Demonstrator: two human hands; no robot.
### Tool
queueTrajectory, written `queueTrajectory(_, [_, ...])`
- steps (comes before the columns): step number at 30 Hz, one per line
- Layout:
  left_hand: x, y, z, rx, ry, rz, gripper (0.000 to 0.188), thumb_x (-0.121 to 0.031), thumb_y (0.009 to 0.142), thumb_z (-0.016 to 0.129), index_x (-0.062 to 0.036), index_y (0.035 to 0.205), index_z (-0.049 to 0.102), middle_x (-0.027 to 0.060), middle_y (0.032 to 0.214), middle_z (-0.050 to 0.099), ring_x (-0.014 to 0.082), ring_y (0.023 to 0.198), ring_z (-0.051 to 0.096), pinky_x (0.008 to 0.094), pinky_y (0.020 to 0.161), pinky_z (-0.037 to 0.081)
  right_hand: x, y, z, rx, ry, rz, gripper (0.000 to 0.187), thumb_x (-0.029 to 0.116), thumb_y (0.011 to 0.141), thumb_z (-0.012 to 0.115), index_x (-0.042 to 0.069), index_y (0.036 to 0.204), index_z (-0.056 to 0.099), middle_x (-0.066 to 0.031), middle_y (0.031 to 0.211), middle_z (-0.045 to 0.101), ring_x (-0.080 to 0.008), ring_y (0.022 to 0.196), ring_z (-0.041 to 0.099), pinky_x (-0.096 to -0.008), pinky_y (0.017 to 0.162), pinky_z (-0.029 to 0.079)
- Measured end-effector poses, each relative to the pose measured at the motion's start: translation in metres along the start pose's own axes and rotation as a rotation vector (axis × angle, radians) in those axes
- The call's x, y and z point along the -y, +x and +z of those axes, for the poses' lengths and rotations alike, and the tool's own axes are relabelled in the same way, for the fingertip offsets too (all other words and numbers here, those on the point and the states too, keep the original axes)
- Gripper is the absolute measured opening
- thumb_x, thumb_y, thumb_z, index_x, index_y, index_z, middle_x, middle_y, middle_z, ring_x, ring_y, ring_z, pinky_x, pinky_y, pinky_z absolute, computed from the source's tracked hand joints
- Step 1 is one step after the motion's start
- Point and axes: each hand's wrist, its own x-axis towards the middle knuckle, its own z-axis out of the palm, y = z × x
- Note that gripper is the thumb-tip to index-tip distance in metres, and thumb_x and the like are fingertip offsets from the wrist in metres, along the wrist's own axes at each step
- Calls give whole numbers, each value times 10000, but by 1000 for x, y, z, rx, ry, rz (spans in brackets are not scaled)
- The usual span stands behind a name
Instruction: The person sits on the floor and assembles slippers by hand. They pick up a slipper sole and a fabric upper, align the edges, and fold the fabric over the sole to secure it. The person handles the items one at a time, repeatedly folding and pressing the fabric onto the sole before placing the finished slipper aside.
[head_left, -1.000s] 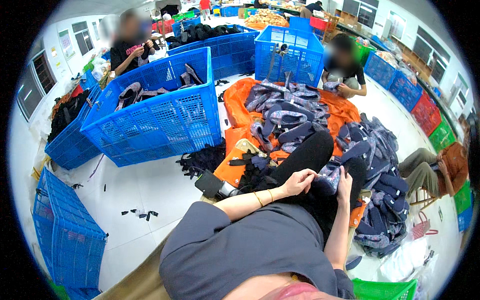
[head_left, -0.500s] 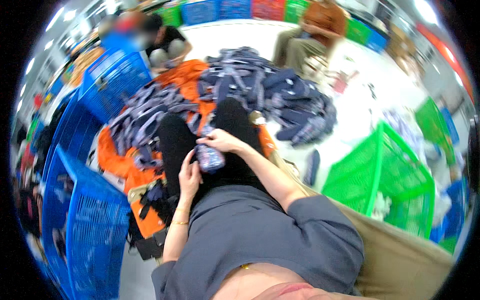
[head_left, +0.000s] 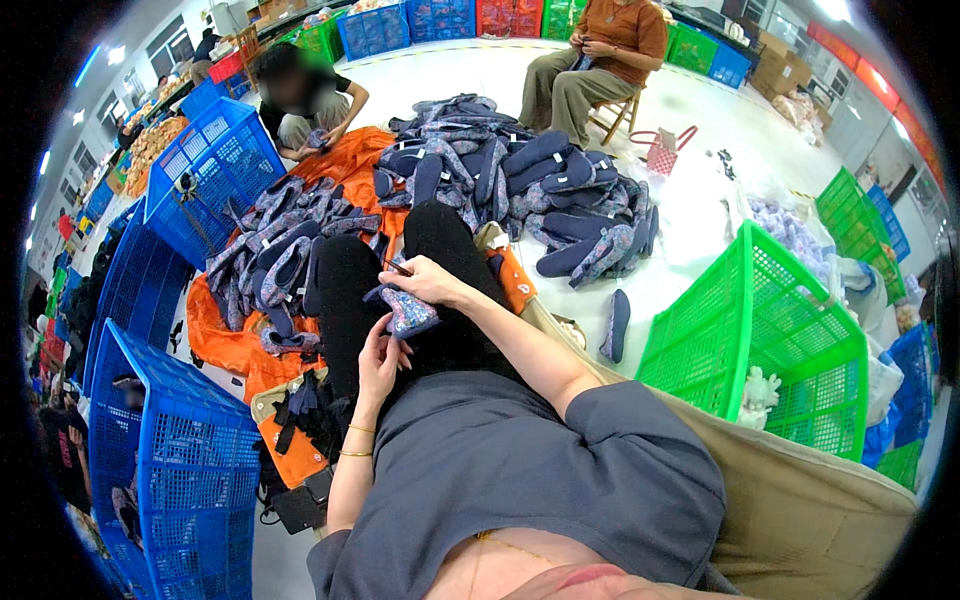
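Above my black-clad lap, a small slipper (head_left: pixel 410 315) with a blue and pink floral pattern is held between both hands. My right hand (head_left: pixel 432 282) is closed over its upper end, and a thin dark tool (head_left: pixel 398 267) pokes out by the fingers; its kind is unclear. At the slipper's lower left edge, my left hand (head_left: pixel 377 362) pinches with bent fingers, partly turned from view. Beyond my knees lies a large pile of navy slippers (head_left: pixel 480 170) with floral linings. Another pile of floral slippers (head_left: pixel 285 245) rests on orange cloth (head_left: pixel 215 335) at the left.
Blue crates (head_left: pixel 195 450) line my left side, and a green crate (head_left: pixel 700 330) stands at the right. A lone slipper (head_left: pixel 617 325) lies on the floor. Two people sit beyond the piles, one holding a slipper. Dark straps (head_left: pixel 305 405) lie beside my left thigh.
The slipper has turned so its wide end points more to the right. The thin dark tool now shows at my right fingers. My head view has shifted slightly.
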Motion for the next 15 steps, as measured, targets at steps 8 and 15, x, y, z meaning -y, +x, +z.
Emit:
queueTrajectory(8, [-5,1,7,22,-26,-7,383,-101,1003,454,-12,1371,396,73,817,625,97,618,581,214,554,468,-3,0,2,-44,-18,-49,463,413,899,628,-34,792,682,-56,633,600,-96,598,511,-321,584,433])
queueTrajectory(15, [-11,0,-3,-15,-68,-16,421,-64,980,464,-38,1394,390,74,801,631,96,615,585,209,561,473,-7,4,6,-27,-16,-70,451,394,929,602,-25,770,654,-10,643,563,-64,617,467,-297,563,404])
